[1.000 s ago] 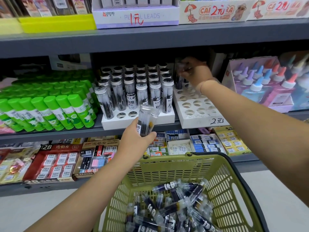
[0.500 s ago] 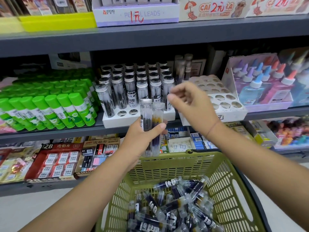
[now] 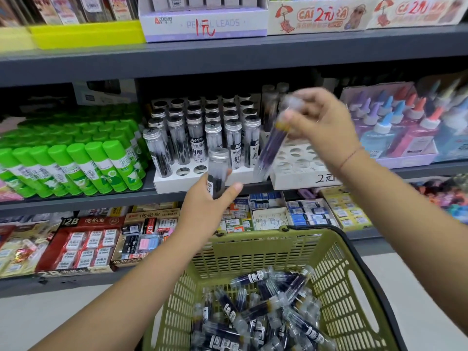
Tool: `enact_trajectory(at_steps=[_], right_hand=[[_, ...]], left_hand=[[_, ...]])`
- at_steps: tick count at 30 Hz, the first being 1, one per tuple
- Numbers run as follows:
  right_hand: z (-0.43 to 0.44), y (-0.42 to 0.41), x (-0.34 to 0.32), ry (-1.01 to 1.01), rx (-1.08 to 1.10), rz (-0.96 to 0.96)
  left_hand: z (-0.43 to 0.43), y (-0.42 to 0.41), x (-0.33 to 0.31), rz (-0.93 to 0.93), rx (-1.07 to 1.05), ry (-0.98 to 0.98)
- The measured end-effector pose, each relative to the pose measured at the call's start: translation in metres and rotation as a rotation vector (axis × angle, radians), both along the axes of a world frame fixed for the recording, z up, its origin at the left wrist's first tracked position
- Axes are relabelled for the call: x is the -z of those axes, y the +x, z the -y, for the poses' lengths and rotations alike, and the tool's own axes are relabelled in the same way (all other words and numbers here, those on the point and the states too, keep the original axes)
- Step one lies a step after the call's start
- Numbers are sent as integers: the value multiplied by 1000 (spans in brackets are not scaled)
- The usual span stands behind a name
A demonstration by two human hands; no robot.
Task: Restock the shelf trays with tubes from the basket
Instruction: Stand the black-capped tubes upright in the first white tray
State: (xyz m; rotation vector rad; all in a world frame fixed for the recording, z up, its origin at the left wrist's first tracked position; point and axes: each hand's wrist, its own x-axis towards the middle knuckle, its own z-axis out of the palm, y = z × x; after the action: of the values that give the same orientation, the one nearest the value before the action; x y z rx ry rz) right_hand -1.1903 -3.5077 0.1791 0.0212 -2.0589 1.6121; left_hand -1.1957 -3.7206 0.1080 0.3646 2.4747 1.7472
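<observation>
My left hand [image 3: 206, 207] grips one clear tube with a silver cap [image 3: 218, 171], upright in front of the shelf edge. My right hand [image 3: 321, 125] holds a second clear tube with dark refills [image 3: 272, 143], tilted and blurred, above the nearly empty white tray marked 2元 [image 3: 298, 179]. That tray has a couple of tubes standing at its back. Left of it, the other white tray [image 3: 177, 182] is almost full of upright tubes [image 3: 212, 127], with a few free holes in front. The green basket [image 3: 336, 264] below holds several loose tubes [image 3: 260, 317].
Green glue sticks [image 3: 76, 163] fill the shelf to the left; coloured glue bottles [image 3: 405, 127] stand to the right. Eraser boxes [image 3: 86, 244] line the lower shelf. The shelf above [image 3: 228, 54] overhangs the trays and carries pencil-lead boxes.
My right hand came back from the rear of the right tray, took one of the two tubes from my left hand and lifted it up and right over that tray.
</observation>
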Motion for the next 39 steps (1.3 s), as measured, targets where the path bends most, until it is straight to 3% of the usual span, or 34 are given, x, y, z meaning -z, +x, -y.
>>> enact_trajectory(at_steps=[5,15,19,27,31,35,39], right_hand=[[-44,-45,-4,165,288,-28],[-41,-106,4,350,250,18],[-36,-104,0,559,310,84],[-39,-108,19,581,299,177],[-40,-106,25,495,278,190],[-33,-87,15,599,341,275],[10,-27,1,557,318,-86]], left_hand=[[7,-8,12,-48,-13,-139],[12,-15,19,-59,-3,-197],[12,-16,19,-47,-5,-187],[11,-13,14,-36,-3,-157],[11,-9,8,-33,-3,-135],[9,-6,1,-41,-25,-86],[6,-4,-1,-41,-1,-14]])
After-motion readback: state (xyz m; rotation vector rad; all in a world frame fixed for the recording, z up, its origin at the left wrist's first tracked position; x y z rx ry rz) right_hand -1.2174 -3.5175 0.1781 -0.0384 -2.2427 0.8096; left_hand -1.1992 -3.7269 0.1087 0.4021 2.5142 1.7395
